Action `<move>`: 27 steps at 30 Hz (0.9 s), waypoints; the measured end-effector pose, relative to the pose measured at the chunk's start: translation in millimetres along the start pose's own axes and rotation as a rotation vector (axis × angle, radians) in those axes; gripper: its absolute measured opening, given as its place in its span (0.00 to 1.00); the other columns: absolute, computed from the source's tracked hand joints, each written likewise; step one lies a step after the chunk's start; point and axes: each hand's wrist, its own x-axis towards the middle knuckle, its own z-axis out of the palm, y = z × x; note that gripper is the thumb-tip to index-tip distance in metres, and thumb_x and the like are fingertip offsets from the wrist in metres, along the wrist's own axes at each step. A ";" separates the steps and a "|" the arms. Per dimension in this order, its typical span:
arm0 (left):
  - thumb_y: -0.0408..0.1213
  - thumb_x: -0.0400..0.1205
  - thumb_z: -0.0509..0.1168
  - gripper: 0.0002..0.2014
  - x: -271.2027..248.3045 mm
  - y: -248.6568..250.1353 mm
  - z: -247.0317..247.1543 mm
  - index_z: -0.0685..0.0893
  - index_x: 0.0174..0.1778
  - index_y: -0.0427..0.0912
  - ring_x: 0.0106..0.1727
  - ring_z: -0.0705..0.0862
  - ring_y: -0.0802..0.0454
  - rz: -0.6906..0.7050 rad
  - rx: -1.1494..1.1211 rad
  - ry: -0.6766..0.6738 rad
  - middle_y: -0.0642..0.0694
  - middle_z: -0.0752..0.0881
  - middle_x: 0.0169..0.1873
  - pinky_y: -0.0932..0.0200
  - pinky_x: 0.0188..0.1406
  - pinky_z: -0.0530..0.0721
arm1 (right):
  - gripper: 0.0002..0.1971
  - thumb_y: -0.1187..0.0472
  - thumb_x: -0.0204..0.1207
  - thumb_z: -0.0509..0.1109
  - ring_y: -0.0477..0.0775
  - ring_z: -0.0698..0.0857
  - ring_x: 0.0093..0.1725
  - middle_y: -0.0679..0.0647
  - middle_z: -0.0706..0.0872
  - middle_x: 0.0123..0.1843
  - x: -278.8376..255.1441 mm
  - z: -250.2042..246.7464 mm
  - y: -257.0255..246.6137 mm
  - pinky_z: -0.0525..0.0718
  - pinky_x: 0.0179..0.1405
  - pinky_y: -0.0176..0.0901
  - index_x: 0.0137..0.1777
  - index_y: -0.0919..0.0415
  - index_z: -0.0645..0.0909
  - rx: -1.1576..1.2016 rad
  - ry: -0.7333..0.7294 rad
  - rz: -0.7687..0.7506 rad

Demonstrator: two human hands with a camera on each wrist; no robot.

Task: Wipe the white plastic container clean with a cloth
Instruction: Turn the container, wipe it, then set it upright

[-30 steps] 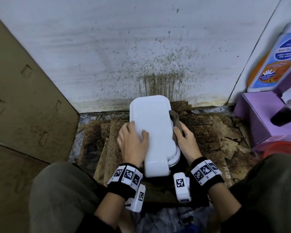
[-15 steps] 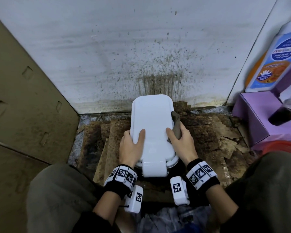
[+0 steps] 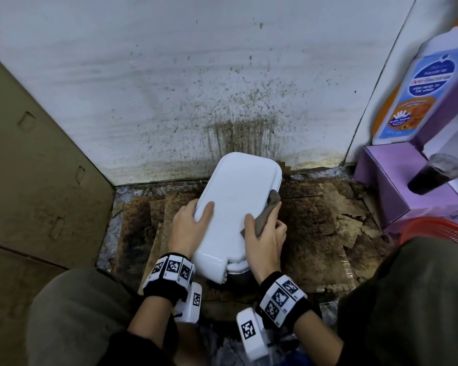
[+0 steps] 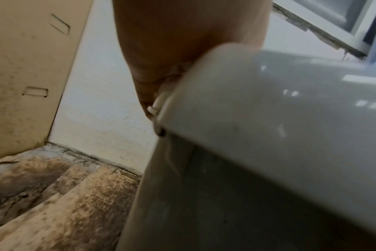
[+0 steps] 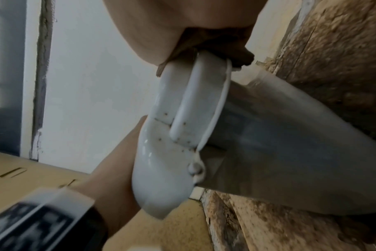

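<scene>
So from the fingers out: my right hand (image 3: pixel 265 239) has the brown cloth (image 3: pixel 266 215) bunched up, fingers curled round it, thumb lying on top of the lid and the rest wrapped down over the right-hand rim. In the right wrist view you can see the cloth (image 5: pixel 217 45) squashed right against the lip at the top of the frame, so it's touching the edge, not hovering.

My left hand (image 3: pixel 188 228) is on the opposite long side, thumb flat on the lid, fingers hooked round the left rim. Basically a clamp to stop the thing sliding.

The white plastic container (image 3: pixel 236 207) sits dead centre of the head view, between the two hands, standing on grubby cardboard (image 3: pixel 328 220) on the floor. The bit that matters: its long axis runs from lower centre up toward the stained wall (image 3: pixel 222 88), leaning a touch to the right. The cloth is roughly midway along the right edge, so the unwiped run lies both up-frame toward the wall and down-frame toward my wrists.

My guess is the next stroke goes along that rim lengthwise. There are still small brown specks near the hinge end (image 5: pixel 176 135), low in the right wrist view, so I'd say it's not done yet. The right hand's obviously the one doing the work.
</scene>
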 end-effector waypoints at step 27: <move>0.77 0.73 0.64 0.34 -60.2 -21.4 -17.6 0.79 0.52 0.47 0.51 0.85 0.52 -0.248 -0.046 -0.130 0.50 0.86 0.48 0.49 0.53 0.84 | 0.56 0.17 0.53 0.74 0.62 0.65 0.84 0.45 0.65 0.85 154.8 -31.7 -13.7 0.73 0.76 0.72 0.82 0.26 0.55 0.034 -0.262 0.018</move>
